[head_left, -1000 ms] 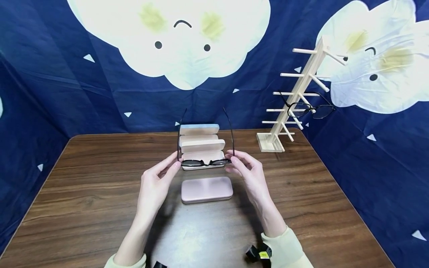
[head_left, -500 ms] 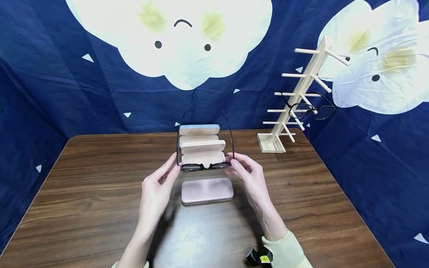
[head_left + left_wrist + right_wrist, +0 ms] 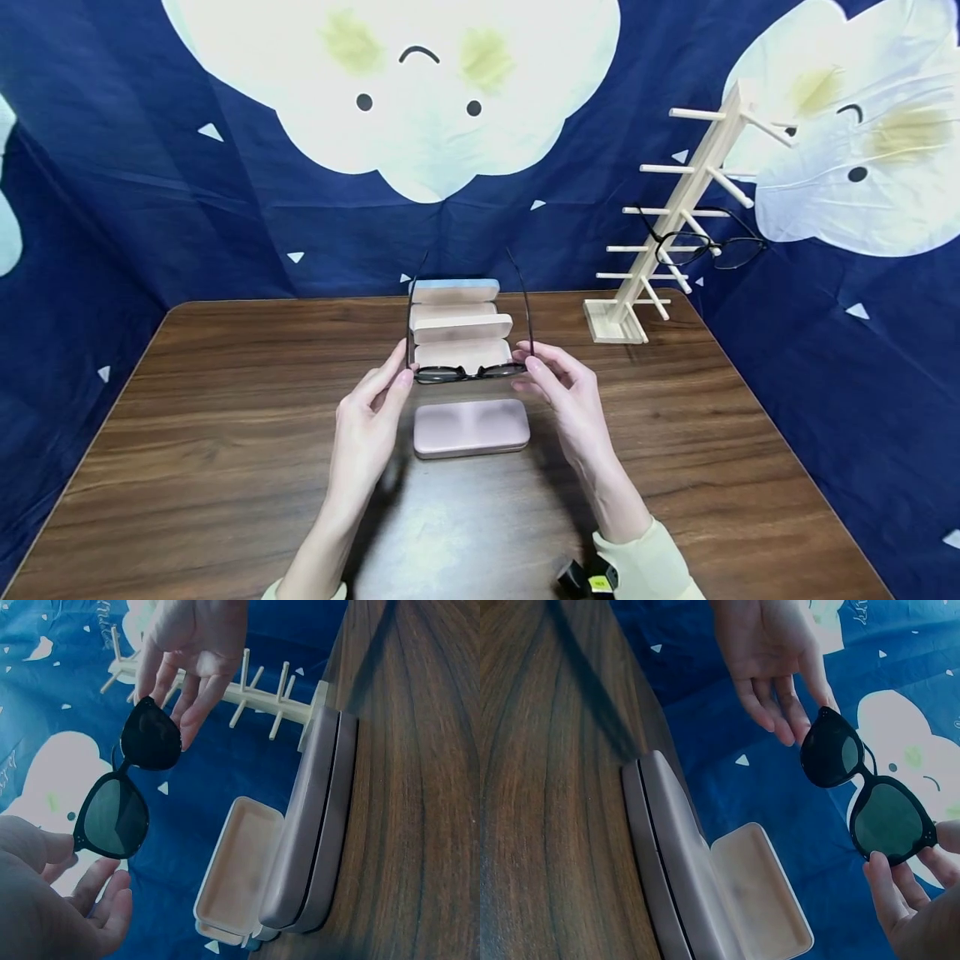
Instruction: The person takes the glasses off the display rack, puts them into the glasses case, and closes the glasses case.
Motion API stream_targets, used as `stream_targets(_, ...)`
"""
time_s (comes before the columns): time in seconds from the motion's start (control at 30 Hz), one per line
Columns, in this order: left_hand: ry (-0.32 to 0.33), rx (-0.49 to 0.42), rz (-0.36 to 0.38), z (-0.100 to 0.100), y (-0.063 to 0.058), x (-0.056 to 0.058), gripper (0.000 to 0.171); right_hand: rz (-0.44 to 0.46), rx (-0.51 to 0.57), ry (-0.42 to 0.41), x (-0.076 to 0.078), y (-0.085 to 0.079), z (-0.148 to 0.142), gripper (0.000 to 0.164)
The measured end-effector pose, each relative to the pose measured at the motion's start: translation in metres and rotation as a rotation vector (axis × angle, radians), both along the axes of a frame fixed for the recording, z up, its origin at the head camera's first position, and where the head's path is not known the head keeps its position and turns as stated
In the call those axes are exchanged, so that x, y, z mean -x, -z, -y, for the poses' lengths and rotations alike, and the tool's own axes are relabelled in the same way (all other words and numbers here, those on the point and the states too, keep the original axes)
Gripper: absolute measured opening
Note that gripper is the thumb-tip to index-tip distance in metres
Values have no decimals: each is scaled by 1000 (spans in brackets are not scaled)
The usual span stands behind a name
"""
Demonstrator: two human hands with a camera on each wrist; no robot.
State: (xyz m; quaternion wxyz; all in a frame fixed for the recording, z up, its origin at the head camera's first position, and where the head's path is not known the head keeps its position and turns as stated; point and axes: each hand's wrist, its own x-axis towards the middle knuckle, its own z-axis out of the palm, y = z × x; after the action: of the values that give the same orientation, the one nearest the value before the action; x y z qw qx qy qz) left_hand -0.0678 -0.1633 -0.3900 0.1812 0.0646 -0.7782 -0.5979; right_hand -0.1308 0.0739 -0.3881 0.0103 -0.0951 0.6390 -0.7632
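A pair of black sunglasses [image 3: 441, 374] with dark lenses hangs in the air, temples spread and pointing away from me. My left hand [image 3: 367, 429] pinches its left hinge corner between thumb and fingers. At the opposite corner, my right hand [image 3: 573, 408] pinches the frame the same way. Both wrist views show the dark lenses [image 3: 112, 817] facing the cameras. Below the sunglasses lies a shut pink glasses case [image 3: 471, 427]. Behind it stand open cases with pale linings [image 3: 461, 352], partly overlapped by the sunglasses in the head view.
A wooden peg stand [image 3: 617, 321] rises at the back right of the brown table [image 3: 225, 417]. Another pair of black-framed glasses [image 3: 686, 248] hangs on its pegs. A blue cloth with white clouds [image 3: 225, 200] encloses the table's back and sides.
Both hands have lowered the sunglasses slightly toward me, and they now overlap the front edge of the nearest open case. The grip stays the same. The head view has shifted a little.
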Motion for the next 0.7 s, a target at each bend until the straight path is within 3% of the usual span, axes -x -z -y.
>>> stream_targets(0.7,27,-11,15,-6,0,1,40,19,13,-12,5,0,-8,36)
